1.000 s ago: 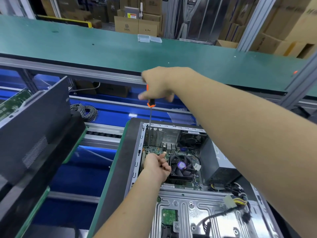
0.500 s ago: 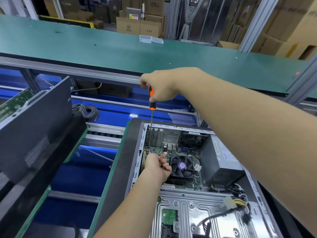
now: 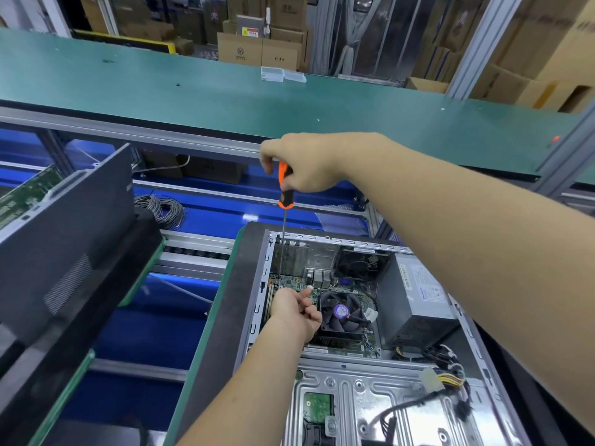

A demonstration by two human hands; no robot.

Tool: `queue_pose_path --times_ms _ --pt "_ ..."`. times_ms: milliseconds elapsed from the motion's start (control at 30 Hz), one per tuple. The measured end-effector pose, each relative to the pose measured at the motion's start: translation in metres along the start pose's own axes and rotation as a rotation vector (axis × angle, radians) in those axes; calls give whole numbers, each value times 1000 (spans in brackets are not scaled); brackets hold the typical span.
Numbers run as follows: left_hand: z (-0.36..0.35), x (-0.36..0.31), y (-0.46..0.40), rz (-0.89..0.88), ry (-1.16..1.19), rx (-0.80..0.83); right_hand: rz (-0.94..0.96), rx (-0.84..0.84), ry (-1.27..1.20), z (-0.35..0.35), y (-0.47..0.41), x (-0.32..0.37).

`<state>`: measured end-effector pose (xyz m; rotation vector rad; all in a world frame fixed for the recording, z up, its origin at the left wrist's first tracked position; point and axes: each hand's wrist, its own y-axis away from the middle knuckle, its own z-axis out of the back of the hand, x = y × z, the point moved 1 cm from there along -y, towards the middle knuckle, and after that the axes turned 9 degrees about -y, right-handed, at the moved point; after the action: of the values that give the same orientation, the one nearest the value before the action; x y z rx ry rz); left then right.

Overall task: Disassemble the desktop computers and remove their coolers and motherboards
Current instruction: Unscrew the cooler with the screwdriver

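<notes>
Right hand [image 3: 309, 162] grips screwdriver [image 3: 284, 191], shaft near-vertical, tip on motherboard [image 3: 289, 280] directly below. Left hand [image 3: 294, 305] curled beside tip; contents unclear.

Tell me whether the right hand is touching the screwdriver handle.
Touching. The head view shows the right hand with its fingers curled round the top of the orange and black screwdriver handle, with no gap between them.

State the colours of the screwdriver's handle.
Orange and black screwdriver handle, gripped by the right hand; head view.
</notes>
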<state>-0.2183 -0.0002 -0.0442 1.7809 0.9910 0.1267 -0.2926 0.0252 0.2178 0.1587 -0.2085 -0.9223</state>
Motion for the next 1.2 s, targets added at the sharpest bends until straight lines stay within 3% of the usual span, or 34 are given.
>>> queue_pose_path --times_ms 67,167,333,467,600,700,833,867,967,1067,1200 --pt "-1 0 0 3 8 -2 -15 40 -29 0 2 2" --pt "0 0 0 6 9 0 -130 -75 188 2 -1 2" --pt "-1 -1 2 11 15 -1 -42 32 -20 0 2 -2" --pt "-1 -1 2 17 11 -5 -67 -130 76 0 -4 -3" --pt "-1 -1 3 20 21 -4 -61 9 -30 -1 0 3" --pt "-1 -1 3 19 17 -8 -112 -99 108 4 -5 0" --pt "-2 -1 5 19 25 -5 -106 109 -196 6 2 -1" --pt "-2 -1 6 18 31 -5 -161 125 -153 7 3 0" --pt "-1 -1 6 19 22 -13 -125 -32 126 5 -3 -4" --pt "-1 -2 9 10 34 -3 -14 16 -34 3 -2 -1" --pt "-3 -3 11 2 67 -26 -143 7 -37 5 -5 -5"
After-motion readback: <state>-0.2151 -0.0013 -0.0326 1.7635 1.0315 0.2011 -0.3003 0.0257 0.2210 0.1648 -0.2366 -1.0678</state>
